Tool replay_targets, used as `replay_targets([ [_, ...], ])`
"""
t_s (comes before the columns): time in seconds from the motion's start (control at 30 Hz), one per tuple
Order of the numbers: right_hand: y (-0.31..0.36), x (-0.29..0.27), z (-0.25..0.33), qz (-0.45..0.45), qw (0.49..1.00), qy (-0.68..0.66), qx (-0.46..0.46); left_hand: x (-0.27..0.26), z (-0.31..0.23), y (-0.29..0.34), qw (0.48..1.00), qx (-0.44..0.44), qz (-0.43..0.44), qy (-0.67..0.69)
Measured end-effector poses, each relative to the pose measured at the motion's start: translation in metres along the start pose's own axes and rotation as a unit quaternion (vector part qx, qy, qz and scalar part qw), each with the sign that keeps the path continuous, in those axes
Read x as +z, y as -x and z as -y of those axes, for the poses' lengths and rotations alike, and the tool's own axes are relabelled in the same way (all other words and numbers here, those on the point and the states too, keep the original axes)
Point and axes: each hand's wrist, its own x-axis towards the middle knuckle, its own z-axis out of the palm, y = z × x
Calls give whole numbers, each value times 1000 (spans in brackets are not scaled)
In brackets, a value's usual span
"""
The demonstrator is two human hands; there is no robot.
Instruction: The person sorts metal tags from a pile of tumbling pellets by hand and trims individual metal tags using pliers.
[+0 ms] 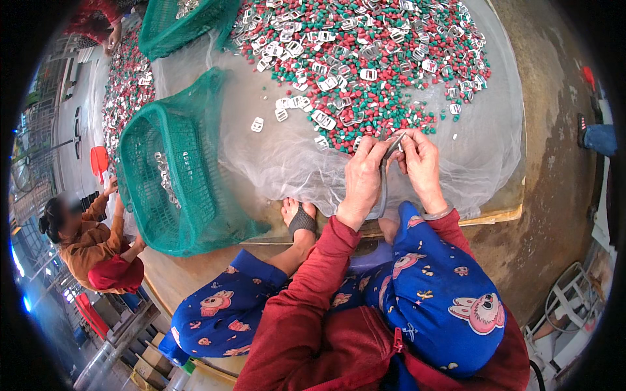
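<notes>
My left hand [364,179] is closed around a slim dark grey tool [383,192], whose curved lower part hangs below the fingers; its exact kind is unclear. My right hand [422,159] pinches a small silvery metal piece [395,144] against the tool's upper end, the two hands almost touching. Just beyond the fingers spreads a heap of red and green pellets [391,85] mixed with silvery metal buckles [368,75]. A few buckles [258,124] lie apart on the pale mesh sheet [261,159].
Left of me stands a green plastic basket [140,189] draped in green netting, with some buckles [167,179] inside. Another green basket [153,39] is farther off. A co-worker [98,241] sits at the left by a second pellet heap [127,81]. My foot [298,218] rests near the sheet's edge.
</notes>
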Motion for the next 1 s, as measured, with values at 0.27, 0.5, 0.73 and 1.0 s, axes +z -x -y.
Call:
replay_targets([
  [0.27, 5, 2, 9, -36, 990, 119, -60, -7, -6, -13, 1000, 3, -7, 5],
  [0.5, 3, 3, 12, -51, 988, 127, -71, 2, -6, -5, 996, 37, -55, -54],
  [0.73, 7, 1, 10, -60, 969, 194, -142, -4, -6, -17, 998, -12, 10, -53],
  [1.0, 10, -4, 3, -51, 965, 205, -157, -6, 6, -17, 993, 48, 108, 9],
])
